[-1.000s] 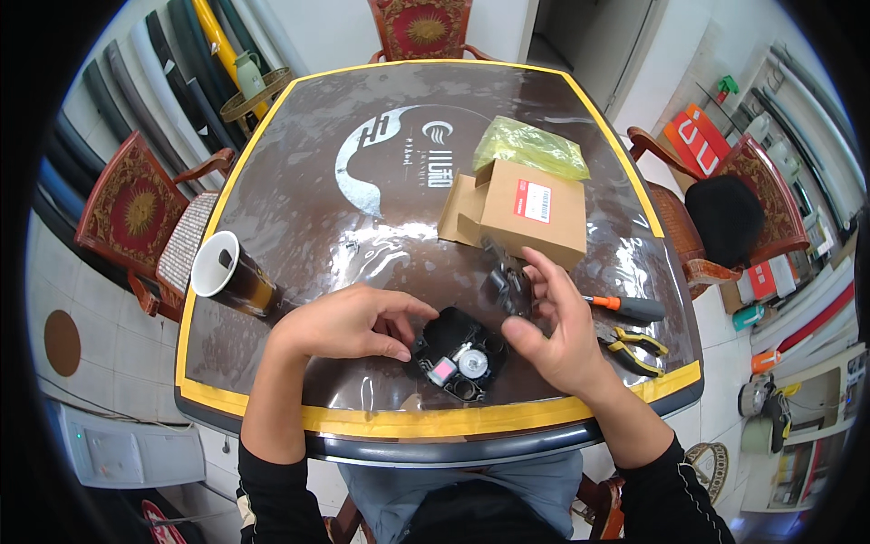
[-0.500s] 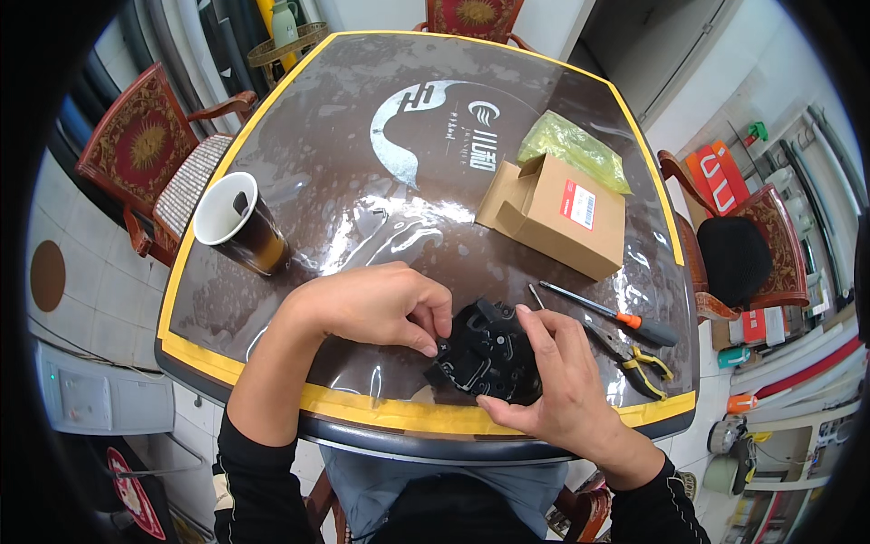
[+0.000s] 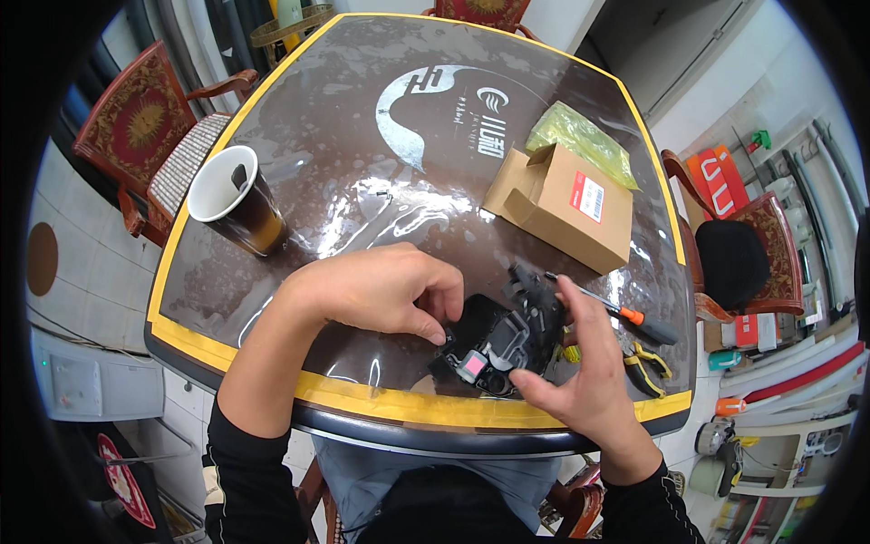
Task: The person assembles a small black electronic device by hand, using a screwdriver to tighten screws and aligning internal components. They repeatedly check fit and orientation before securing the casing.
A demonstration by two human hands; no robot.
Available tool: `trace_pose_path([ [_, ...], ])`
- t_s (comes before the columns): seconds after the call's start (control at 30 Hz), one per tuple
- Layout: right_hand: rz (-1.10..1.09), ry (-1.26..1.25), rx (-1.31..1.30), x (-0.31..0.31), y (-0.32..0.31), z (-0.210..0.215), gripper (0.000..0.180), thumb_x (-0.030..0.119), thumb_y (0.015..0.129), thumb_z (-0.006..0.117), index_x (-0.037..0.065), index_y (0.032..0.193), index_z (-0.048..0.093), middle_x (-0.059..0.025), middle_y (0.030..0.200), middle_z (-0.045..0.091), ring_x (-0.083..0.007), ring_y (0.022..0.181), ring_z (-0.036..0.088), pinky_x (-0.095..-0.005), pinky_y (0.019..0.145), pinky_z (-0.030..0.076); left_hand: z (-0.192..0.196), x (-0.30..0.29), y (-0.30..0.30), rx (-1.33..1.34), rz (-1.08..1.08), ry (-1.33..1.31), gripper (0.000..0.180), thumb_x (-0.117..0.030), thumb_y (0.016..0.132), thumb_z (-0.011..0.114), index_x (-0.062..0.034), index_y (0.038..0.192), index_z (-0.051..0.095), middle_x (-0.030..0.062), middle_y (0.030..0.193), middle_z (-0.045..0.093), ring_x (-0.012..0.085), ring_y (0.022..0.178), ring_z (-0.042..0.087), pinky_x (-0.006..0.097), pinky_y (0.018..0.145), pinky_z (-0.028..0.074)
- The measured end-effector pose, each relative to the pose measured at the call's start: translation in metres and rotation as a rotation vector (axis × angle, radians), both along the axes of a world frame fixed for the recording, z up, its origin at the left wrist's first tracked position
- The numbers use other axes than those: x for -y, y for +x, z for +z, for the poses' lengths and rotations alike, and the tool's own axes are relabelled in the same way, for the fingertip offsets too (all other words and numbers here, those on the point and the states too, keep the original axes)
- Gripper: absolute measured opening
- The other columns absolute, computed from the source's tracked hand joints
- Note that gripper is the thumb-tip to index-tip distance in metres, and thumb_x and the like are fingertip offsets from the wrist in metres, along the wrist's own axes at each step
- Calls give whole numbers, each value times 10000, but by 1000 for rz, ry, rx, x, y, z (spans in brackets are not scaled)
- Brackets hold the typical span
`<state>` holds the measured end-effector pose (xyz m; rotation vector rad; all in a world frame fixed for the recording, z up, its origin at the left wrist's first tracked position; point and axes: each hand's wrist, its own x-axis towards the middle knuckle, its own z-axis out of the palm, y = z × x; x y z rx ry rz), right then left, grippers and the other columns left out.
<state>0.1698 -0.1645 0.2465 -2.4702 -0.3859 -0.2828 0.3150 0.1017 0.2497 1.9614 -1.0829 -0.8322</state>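
Plastic cover (image 3: pixel 541 315), black and tilted, is held between thumb and fingers of the right hand (image 3: pixel 591 376), above the open black housing (image 3: pixel 474 317) on the table (image 3: pixel 317 172) just left of that grip. I record the left hand (image 3: pixel 390 292) curled at the housing's left edge; whether it pinches anything, I cannot tell. Orange-and-black screwdriver (image 3: pixel 651 327) and pliers (image 3: pixel 642 374) lie right of the right hand.

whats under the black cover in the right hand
Below the tilted black cover, part of a black housing shows, with a small pink piece. The cover hides much of the housing's right side, so what lies there cannot be seen.
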Motion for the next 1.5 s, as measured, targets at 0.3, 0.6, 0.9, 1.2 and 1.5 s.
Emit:
trace_pose_path([
  [0.3, -87, 210, -126, 10, 0, 5, 1066, 326, 734, 903, -9, 1601, 383, -163, 1335, 592, -213, 1134, 610, -327, 889, 572, -18, 7, -1, 303, -145, -263, 1167, -376, 659, 991, -87, 1611, 381, 207, 1608, 366, 404, 1455, 406, 483, 1200, 373],
  [0.6, -97, 271, -86, 16, 2, 7, 1112, 249, 723, 942, -2, 1619, 334, -199, 1346, 573, -280, 1137, 628, -367, 884, 581, -22, 16, -15, 319, -172, -33, 1337, -383, 626, 985, -91, 1689, 229, 212, 1563, 431, 420, 1424, 429, 489, 1198, 323],
  [0.9, -85, 278, -98, 16, 3, 6, 1108, 245, 720, 947, -8, 1613, 341, -193, 1354, 576, -276, 1145, 621, -370, 903, 573, -21, 18, -9, 340, -151, -99, 1207, -320, 636, 980, -43, 1629, 353, 142, 1389, 620, 349, 1315, 544, 455, 1170, 357],
  [1.2, -61, 217, -91, 16, 3, 8, 1078, 249, 739, 944, 6, 1606, 352, -200, 1365, 566, -274, 1160, 616, -373, 904, 573, -15, 25, -12, 281, -107, -152, 952, -267, 627, 980, -9, 1441, 559, 150, 1334, 646, 338, 1243, 566, 422, 1108, 448],
  [1.5, -44, 378, -232, 19, 6, 5, 1061, 285, 785, 925, 0, 1620, 336, -188, 1326, 607, -250, 1138, 640, -363, 895, 576, -22, 23, -14, 348, -127, -170, 969, -318, 621, 985, 6, 1428, 555, 185, 1458, 550, 379, 1312, 515, 458, 1130, 417],
])
